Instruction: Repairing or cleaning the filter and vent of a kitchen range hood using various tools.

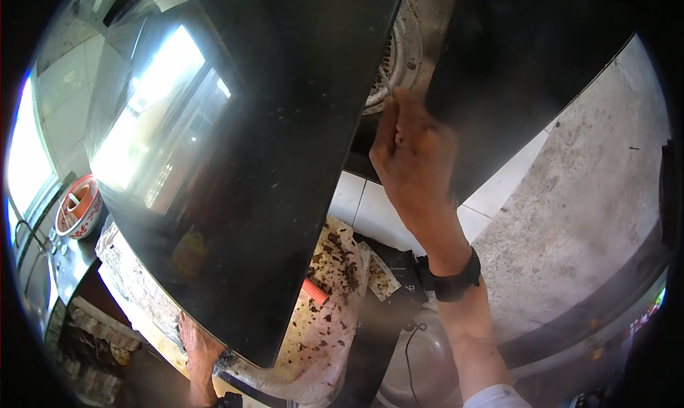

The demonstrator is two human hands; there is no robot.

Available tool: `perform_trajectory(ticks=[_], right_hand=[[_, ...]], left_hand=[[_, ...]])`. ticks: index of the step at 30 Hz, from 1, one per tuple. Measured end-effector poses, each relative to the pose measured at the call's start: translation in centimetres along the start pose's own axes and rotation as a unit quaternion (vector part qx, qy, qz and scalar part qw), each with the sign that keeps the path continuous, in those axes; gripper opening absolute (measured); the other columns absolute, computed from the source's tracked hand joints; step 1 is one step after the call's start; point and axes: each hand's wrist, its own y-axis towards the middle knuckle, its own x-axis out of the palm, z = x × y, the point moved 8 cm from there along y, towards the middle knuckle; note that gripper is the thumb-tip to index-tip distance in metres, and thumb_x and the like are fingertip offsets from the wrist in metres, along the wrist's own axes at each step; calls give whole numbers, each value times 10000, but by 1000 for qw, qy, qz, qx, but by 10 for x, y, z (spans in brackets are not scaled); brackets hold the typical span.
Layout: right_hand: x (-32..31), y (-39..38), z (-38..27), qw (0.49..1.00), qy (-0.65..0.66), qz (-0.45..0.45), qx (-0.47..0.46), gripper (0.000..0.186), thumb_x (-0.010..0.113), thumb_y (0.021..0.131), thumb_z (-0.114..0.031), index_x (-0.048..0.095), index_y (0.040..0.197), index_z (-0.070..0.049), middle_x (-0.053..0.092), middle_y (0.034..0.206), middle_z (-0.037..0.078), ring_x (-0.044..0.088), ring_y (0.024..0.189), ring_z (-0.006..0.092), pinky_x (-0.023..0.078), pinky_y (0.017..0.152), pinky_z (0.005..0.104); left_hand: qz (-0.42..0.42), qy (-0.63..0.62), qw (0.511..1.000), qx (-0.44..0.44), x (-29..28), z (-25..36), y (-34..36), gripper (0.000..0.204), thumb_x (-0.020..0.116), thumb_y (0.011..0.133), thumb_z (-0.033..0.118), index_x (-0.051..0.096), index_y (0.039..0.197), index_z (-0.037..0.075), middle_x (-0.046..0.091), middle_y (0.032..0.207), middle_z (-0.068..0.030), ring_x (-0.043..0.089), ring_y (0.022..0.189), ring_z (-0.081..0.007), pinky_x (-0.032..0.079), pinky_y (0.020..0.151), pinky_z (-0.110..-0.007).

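A glossy black panel slants across the middle, with a second dark panel to its right. In the gap between them sits a round metal grille with a pale ring. My right hand reaches up to the ring's lower edge, its fingertips pinched together. A thin metallic piece shows at the fingertips, too small to name. Low on the left, my left hand lies with its fingers stretched along the edge of a plastic-covered surface, beside the black panel's lower rim. A black band circles my right wrist.
Dark crumbly debris litters the plastic sheeting, where a red-orange stick-shaped object lies. A metal basin sits below, beside my right forearm. Far left, a red-and-white bowl stands near a counter. A stained pale surface fills the right.
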Motion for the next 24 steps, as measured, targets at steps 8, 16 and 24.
perform_trajectory(ticks=[8, 16, 24], right_hand=[[-5, 0, -2, 999, -4, 19, -33, 95, 558, 778, 49, 560, 871, 27, 467, 516, 105, 436, 401, 108, 336, 393, 239], [-10, 6, -3, 1000, 7, 2, -3, 79, 553, 786, 34, 555, 864, 21, 465, 514, 98, 426, 400, 98, 321, 389, 241], [3, 15, 4, 996, -73, -57, 3, 90, 558, 785, -20, 503, 715, -8, 506, 509, 134, 526, 415, 254, 380, 395, 310]], left_hand=[[32, -36, 997, 62, -2, -3, -4, 725, 715, 550, 243, 449, 1189, 27, 438, 1218, -195, 375, 1150, -392, 303, 958, -458], [55, -89, 993, 61, -4, 1, -4, 660, 677, 584, 181, 459, 1185, 18, 432, 1216, -214, 372, 1143, -409, 297, 954, -462], [26, -60, 996, 53, -1, 0, -4, 632, 653, 605, 165, 456, 1187, 13, 428, 1223, -216, 367, 1151, -407, 297, 955, -457]])
